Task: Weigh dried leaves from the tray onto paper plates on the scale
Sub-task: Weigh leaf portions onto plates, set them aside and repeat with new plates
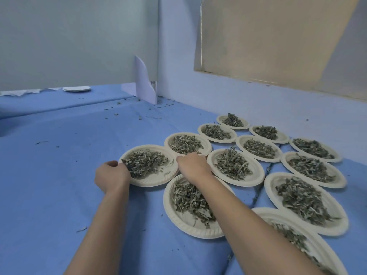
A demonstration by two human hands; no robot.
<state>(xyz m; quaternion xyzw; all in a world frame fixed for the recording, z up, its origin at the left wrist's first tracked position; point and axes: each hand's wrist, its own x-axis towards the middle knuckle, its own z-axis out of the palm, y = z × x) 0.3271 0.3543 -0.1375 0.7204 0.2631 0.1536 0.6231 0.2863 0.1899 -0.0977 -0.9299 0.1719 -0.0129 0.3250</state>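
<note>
Blue cloth covers the desk (59, 185), and on it the person is setting down a paper plate (151, 178) heaped with dried leaves (146, 162), at the left end of a spread of filled plates (278, 155). The left hand (111, 175) holds the plate's near-left rim, fingers curled over the edge. The right hand (192, 165) rests at its right rim, where that rim meets two neighbouring plates; its fingers are bent down and closed, though whether they pinch the rim or only steady it I cannot tell.

To do this well, I would keep the plate level and lower it flat, so the loose heap does not slide, and settle it just beside its neighbours without riding onto their rims. Let go of both sides together.

Neither scale nor tray is anywhere in view. The nearest plate (317, 251) is cut off at the bottom right, and the right forearm hides part of the plate below it. A stack of empty plates (76, 88) sits far back.
</note>
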